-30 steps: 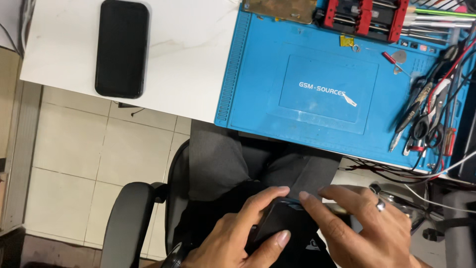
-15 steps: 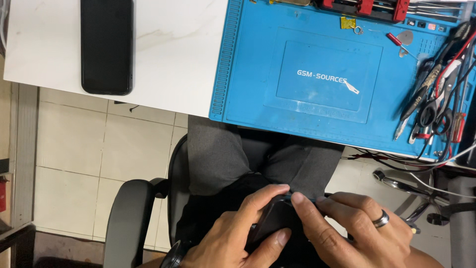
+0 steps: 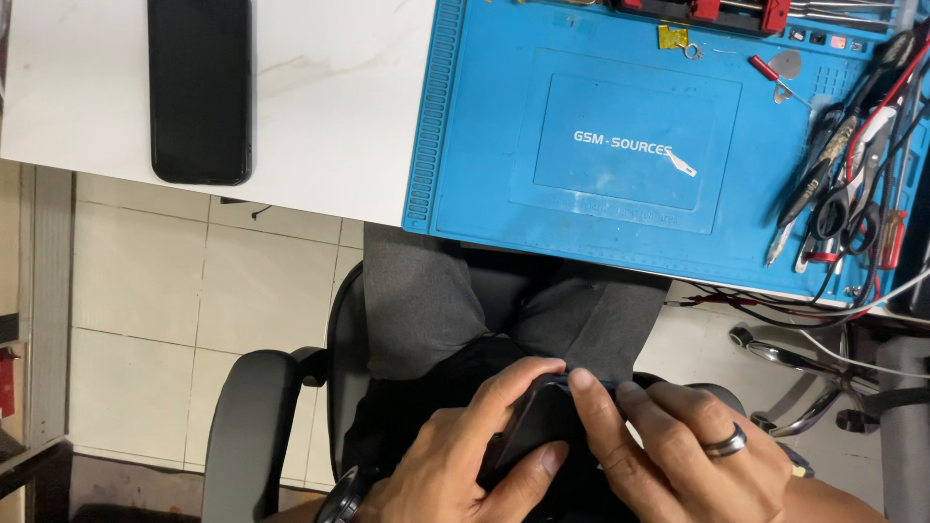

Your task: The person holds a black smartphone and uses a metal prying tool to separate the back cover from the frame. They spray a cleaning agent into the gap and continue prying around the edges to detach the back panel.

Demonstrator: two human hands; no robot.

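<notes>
Over my lap, both hands wrap around a small black device [image 3: 531,426], probably a phone in a dark case. My left hand [image 3: 455,455] cups it from the left, with the thumb under its lower edge. My right hand [image 3: 678,455], which wears a dark ring, presses its fingertips on the device's upper right edge. Most of the device is hidden by my fingers. I sit on a black office chair [image 3: 254,416] in grey trousers.
A white table [image 3: 329,107] carries a black phone [image 3: 200,87] lying face up at the left and a blue work mat [image 3: 630,145]. Pliers, scissors, tweezers and cables [image 3: 843,184] crowd the mat's right edge. Below lies a pale tiled floor [image 3: 145,310].
The view has shifted, so the table and mat now sit higher and further left in the picture. My hands stay on the black device, with the right fingers drawn closer over its edge.
</notes>
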